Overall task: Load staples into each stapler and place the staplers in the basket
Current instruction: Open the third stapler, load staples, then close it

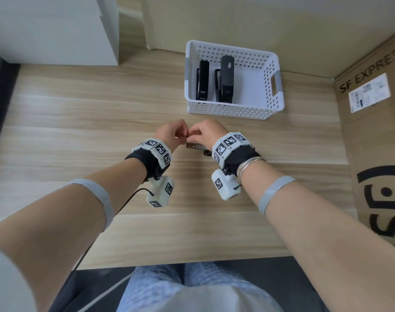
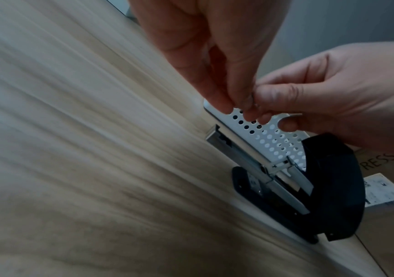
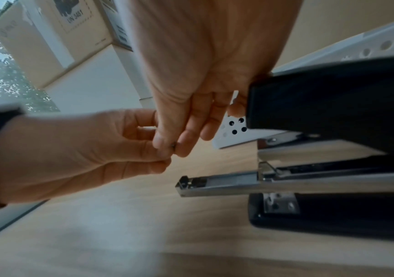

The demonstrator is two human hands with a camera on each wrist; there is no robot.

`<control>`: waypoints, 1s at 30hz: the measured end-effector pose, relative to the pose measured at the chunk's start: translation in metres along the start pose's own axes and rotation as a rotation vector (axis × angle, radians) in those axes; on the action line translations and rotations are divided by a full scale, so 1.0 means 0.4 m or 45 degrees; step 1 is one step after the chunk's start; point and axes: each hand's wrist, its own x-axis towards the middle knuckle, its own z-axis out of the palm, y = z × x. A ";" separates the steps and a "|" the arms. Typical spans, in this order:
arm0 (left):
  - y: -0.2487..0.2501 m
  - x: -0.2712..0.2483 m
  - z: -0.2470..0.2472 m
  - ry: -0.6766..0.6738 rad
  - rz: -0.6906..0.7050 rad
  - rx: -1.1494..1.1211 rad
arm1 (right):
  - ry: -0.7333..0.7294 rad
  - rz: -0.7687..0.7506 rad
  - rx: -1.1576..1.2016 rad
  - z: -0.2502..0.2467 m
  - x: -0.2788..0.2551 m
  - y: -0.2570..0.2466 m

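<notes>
Two black staplers (image 1: 214, 79) lay in the white basket (image 1: 268, 95) at one o'clock; a third stapler (image 3: 333, 153) sat opened on the table (image 1: 79, 122). Left hand (image 1: 169, 132) and right hand (image 1: 206, 134) met fingertip to fingertip, together pinching something tiny, seemingly staples (image 3: 173, 144).

"SF EXPRESS" printed in black on the cardboard box (image 1: 372, 136) at the table's right edge, "UN 3481" on a carton label (image 3: 78, 17), white shipping label (image 1: 369, 92) unreadable.

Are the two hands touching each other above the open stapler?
Touching. The right wrist view shows the left hand and right hand fingertips meeting above the stapler.
</notes>
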 end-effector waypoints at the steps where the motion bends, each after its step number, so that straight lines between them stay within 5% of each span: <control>1: 0.004 0.003 0.002 0.002 -0.007 0.014 | 0.001 0.010 -0.012 -0.004 0.000 0.003; 11: -0.030 -0.005 0.018 -0.106 -0.322 0.345 | 0.140 -0.008 -0.448 0.043 0.000 0.018; 30: -0.019 -0.007 0.018 -0.212 -0.315 0.459 | 0.111 0.033 -0.581 0.073 0.044 0.007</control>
